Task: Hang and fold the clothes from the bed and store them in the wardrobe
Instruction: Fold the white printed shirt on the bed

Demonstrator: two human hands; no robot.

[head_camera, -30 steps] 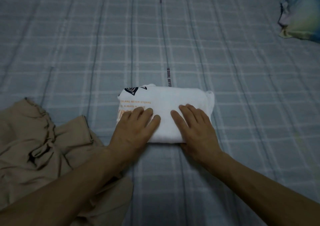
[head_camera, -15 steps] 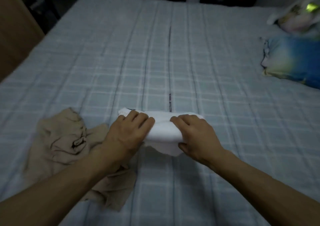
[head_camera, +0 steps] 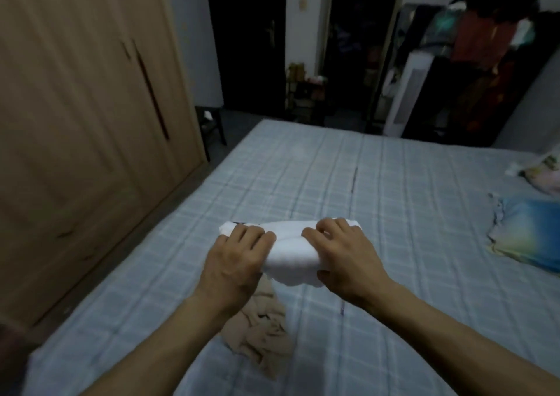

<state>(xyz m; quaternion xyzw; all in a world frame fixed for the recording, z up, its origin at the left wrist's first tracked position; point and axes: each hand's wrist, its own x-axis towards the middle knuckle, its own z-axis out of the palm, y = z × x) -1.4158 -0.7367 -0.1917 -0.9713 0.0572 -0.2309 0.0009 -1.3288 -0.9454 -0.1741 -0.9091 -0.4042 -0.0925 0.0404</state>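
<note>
Both hands, left (head_camera: pixel 235 260) and right (head_camera: pixel 345 259), had lifted the folded shirt (head_camera: pixel 288 251) off the bed (head_camera: pixel 409 189), gripping its ends, above the tan garment (head_camera: pixel 262 332), so carrying it to the wardrobe (head_camera: pixel 85 128) likely came next.

Two hands (head_camera: pixel 236 262) (head_camera: pixel 348 259), one folded white garment (head_camera: pixel 291 256), one crumpled tan garment (head_camera: pixel 263 332), two pillows (head_camera: pixel 530 232) (head_camera: pixel 542 168).

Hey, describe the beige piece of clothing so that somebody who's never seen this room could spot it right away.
Start at the big bed with the pale blue checked cover. Near its close edge, below the left hand, lies the crumpled beige garment. Unlike the folded white garment gripped in both hands, it is tan, unfolded and held by nobody.
</note>
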